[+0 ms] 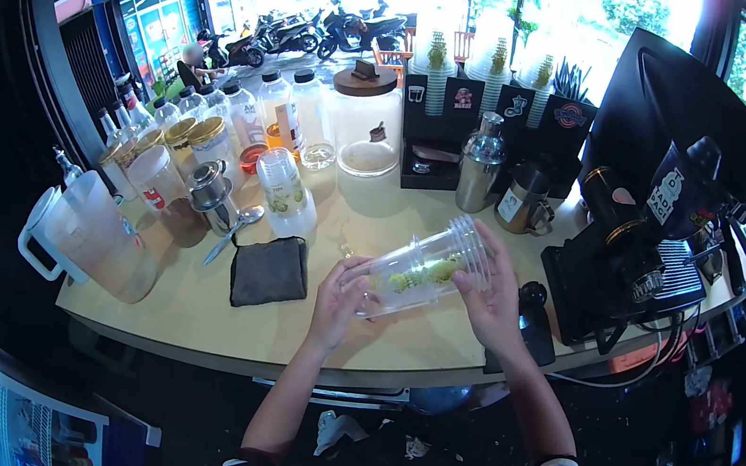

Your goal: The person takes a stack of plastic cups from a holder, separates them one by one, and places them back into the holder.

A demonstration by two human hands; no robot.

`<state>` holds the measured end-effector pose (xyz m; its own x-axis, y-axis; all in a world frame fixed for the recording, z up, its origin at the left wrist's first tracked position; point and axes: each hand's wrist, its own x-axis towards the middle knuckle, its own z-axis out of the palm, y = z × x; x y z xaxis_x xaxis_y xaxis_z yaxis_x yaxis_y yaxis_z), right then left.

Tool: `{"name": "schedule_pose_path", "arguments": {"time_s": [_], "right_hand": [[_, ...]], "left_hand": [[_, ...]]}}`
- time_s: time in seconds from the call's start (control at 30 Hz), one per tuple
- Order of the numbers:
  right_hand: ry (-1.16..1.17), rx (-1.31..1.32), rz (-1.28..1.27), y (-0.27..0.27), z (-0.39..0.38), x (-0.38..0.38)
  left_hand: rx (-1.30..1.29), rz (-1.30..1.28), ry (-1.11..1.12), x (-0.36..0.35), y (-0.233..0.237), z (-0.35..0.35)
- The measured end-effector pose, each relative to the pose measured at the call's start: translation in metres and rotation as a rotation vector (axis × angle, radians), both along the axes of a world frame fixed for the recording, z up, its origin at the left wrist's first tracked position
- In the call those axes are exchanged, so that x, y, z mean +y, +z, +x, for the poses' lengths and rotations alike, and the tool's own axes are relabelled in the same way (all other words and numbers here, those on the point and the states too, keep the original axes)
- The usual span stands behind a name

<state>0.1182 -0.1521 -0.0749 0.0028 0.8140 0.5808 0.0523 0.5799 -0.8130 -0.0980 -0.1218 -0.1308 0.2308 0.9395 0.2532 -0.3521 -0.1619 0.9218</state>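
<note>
A short stack of clear plastic cups (420,273) with a green print lies tilted between my hands, above the front of the counter. My left hand (342,300) is wrapped round the base end at the left. Around the rims at the right, my right hand (490,292) is closed, its thumb on the near side. Left of the cups, a dark folded cloth (269,273) lies on the counter. Behind that cloth stands another stack of printed clear cups (285,197).
A spoon (234,235), a metal drip filter (211,196) and a pitcher (101,233) stand or lie to the left. Bottles (280,115) and a glass jar (371,128) line the back. A shaker (481,167), a metal jug (523,197) and a black espresso machine (613,257) occupy the right.
</note>
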Motion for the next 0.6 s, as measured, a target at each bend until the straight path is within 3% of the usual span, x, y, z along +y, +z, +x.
{"name": "schedule_pose_path", "arguments": {"time_s": [0.6], "right_hand": [[0.076, 0.031, -0.03, -0.017, -0.019, 0.012]], "left_hand": [[0.142, -0.001, 0.134, 0.004, 0.01, 0.021]]}}
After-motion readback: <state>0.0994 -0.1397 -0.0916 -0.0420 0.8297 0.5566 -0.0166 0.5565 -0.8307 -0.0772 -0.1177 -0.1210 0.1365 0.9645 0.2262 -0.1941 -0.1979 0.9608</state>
